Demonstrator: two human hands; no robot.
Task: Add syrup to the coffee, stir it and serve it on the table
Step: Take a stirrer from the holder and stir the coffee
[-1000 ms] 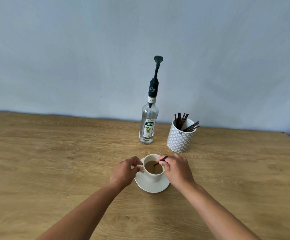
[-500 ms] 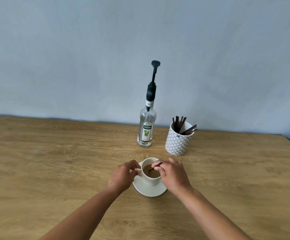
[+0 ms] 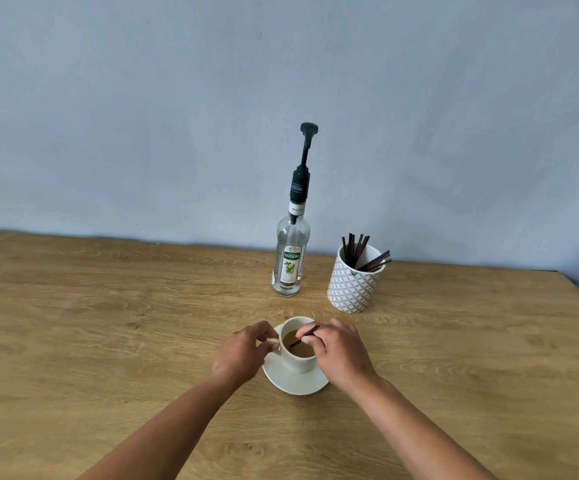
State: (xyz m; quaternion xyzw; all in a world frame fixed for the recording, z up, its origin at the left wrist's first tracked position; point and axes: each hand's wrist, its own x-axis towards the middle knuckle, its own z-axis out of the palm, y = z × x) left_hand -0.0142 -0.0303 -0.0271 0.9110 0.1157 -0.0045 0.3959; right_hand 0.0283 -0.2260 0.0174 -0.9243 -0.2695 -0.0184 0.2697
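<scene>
White cup (image 3: 298,355) on its saucer (image 3: 295,382): left hand (image 3: 243,351) pinches the handle, right hand (image 3: 340,351) pinches a dark stirrer (image 3: 304,336) dipped in coffee (image 3: 298,344); stirring step, next likely withdrawing the stirrer and serving on the bench (image 3: 108,323).

- One view only, from the person's head, set above the near edge of the wooden surface (image 3: 108,323) and facing forward and down.
- The wide lens takes in both forearms entering from the bottom edge, and the hands at lower centre, close to the camera.
- Farther off, near the back edge of the surface, stand the bottle (image 3: 290,261) and the patterned holder (image 3: 352,285).
- The pale blue wall (image 3: 142,116) fills the upper half; it meets the surface along a slightly bowed line.
</scene>
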